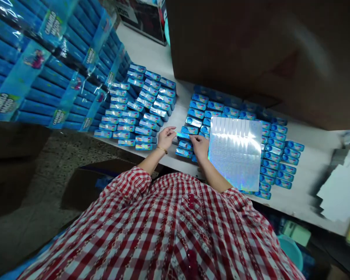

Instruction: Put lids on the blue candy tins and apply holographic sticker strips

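Note:
A small blue box [183, 135] with a shiny strip on top is held level between my two hands, just above the tabletop. At its left end, my left hand [167, 139] pinches with thumb and fingers, the upper fingers stretched a little. My right hand [200, 146] is closed on the right end, fingertips pressed together. Right of that hand, a silvery sticker sheet [235, 153] with reflective patches lies over rows of similar blue boxes [270, 163]. More such boxes [196, 113] stand just beyond my fingers.
Left of my hands, several rows of blue boxes [146, 130] stand on the white table [175, 158]. Tall stacks of wrapped blue packs [43, 85] rise at the left. A large brown carton [245, 50] blocks the far side. White sheets [342, 192] are piled at the right.

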Action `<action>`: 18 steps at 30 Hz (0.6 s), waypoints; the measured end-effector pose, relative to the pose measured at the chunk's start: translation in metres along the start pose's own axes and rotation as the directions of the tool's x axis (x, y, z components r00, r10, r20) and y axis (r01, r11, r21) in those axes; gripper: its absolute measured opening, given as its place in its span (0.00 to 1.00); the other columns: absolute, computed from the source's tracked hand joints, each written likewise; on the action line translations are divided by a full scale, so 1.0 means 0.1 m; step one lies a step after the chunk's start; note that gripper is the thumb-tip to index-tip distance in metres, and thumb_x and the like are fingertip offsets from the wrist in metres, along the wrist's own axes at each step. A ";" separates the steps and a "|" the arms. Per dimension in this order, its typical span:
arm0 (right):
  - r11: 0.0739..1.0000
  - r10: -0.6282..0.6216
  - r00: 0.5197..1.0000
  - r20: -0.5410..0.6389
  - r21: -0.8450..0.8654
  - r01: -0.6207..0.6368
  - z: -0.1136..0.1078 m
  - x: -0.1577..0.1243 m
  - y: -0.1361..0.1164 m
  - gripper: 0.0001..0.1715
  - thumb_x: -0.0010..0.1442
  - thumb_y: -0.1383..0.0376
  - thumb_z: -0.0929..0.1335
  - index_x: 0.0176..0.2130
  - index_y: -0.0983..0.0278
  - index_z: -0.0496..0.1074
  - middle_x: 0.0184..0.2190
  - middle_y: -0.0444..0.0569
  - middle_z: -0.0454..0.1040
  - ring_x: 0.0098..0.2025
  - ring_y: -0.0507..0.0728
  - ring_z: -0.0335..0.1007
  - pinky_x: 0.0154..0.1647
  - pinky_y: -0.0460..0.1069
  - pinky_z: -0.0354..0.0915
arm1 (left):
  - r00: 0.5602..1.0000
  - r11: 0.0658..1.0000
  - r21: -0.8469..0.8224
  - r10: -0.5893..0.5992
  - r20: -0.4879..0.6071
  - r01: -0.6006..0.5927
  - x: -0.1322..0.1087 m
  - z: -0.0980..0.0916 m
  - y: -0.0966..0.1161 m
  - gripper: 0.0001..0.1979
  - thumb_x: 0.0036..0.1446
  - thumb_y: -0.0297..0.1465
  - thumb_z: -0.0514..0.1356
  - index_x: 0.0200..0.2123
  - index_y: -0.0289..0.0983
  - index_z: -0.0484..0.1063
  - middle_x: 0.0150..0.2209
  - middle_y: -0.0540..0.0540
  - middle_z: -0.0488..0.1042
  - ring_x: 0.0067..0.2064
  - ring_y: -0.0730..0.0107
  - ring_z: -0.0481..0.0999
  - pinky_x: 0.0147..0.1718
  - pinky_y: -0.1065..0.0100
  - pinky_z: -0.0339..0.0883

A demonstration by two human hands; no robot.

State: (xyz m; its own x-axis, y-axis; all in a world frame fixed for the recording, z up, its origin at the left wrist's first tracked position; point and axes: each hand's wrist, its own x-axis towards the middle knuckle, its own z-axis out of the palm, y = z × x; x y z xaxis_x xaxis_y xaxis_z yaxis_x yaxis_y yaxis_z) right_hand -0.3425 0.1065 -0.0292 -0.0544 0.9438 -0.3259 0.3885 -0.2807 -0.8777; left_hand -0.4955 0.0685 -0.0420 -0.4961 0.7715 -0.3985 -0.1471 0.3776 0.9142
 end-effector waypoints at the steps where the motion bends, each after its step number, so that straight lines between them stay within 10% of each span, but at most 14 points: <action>1: 0.998 -0.015 1.000 -0.006 -0.059 0.015 0.06 -0.02 0.02 0.15 0.50 0.55 0.67 0.27 0.64 0.76 0.28 0.48 0.76 0.32 0.56 0.69 0.37 0.50 0.63 | 1.000 1.000 0.029 -0.001 0.000 0.001 0.03 -0.04 -0.04 0.13 0.45 0.25 0.60 0.38 0.34 0.72 0.22 0.54 0.70 0.27 0.76 0.69 0.33 0.71 0.64; 9: 0.878 -0.206 0.978 0.009 -0.439 0.189 0.20 -0.03 0.13 0.15 0.57 0.61 0.63 0.29 0.65 0.76 0.29 0.52 0.74 0.34 0.58 0.67 0.39 0.52 0.61 | 1.000 0.995 0.099 -0.005 0.026 0.002 0.21 -0.06 -0.29 0.14 0.45 0.24 0.60 0.38 0.34 0.71 0.22 0.55 0.69 0.26 0.77 0.68 0.33 0.72 0.63; 18: 0.545 -0.298 0.929 0.221 -0.759 0.355 0.01 -0.07 0.09 0.19 0.62 0.65 0.58 0.45 0.66 0.73 0.36 0.58 0.71 0.39 0.62 0.63 0.41 0.55 0.58 | 0.999 0.963 0.264 0.047 0.004 -0.046 0.18 0.05 -0.48 0.16 0.48 0.24 0.58 0.42 0.33 0.72 0.32 0.45 0.75 0.32 0.71 0.72 0.37 0.68 0.67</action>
State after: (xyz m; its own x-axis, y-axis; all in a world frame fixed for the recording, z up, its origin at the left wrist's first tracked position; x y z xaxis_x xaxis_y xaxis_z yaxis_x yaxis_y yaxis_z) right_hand -0.3396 0.0976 -0.0355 -0.3694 0.9216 -0.1192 0.8910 0.3148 -0.3273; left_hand -0.4929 0.0669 -0.0933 -0.4991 0.7902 -0.3557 0.1072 0.4637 0.8795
